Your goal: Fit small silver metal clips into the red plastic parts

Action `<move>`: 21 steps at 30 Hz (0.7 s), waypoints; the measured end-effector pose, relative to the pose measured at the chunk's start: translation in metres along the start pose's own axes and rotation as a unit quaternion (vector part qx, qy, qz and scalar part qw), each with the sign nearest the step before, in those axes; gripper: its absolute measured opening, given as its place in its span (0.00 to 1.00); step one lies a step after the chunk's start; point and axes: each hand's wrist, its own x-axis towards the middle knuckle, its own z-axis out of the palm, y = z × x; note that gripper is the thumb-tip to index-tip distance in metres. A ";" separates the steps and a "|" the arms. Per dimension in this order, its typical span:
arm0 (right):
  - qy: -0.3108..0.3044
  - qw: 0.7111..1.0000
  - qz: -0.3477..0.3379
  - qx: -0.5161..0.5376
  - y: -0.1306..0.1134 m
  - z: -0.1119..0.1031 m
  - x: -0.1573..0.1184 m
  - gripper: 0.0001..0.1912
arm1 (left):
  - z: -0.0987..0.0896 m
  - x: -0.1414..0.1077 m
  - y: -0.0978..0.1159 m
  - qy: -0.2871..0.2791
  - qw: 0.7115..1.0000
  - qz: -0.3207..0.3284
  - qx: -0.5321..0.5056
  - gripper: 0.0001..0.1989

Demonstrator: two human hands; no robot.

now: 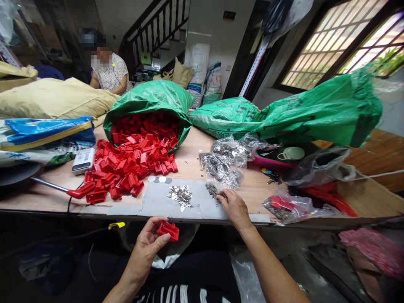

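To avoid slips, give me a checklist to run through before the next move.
1. Left hand holding a red part: ok.
2. Red part's hollow side in view: ok.
3. Right hand at the small dark metal pile: ok.
4. Piece gripped in the right fingertips: cannot tell; too small to make out.
5. Silver pieces gathered on the grey sheet: ok.
6. Red heap well back from the table edge: not ok; some lie near it.

Table point(192, 155): parts heap point(116, 172) left, before sack point(151, 94); metal pieces point(181, 197) on mat point(158, 195), centre; second pile point(211, 190) right, at right hand point(235, 208); bags point(221, 170) behind. Part point(168, 231) in left hand point(148, 240), before table.
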 end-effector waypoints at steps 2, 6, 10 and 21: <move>0.004 1.000 -0.006 0.024 0.002 -0.002 -0.001 0.06 | 0.000 0.000 -0.001 0.004 1.000 0.000 0.004 0.16; 0.002 0.995 0.026 0.098 0.005 -0.005 -0.002 0.07 | 0.002 0.002 0.000 0.006 0.999 0.025 0.021 0.15; -0.015 0.977 0.040 0.207 -0.007 -0.006 -0.006 0.10 | 0.004 0.005 0.001 0.024 0.991 0.082 0.101 0.15; -0.126 0.928 -0.070 0.343 -0.106 -0.006 -0.046 0.06 | -0.001 0.010 -0.006 0.022 0.839 0.344 0.421 0.16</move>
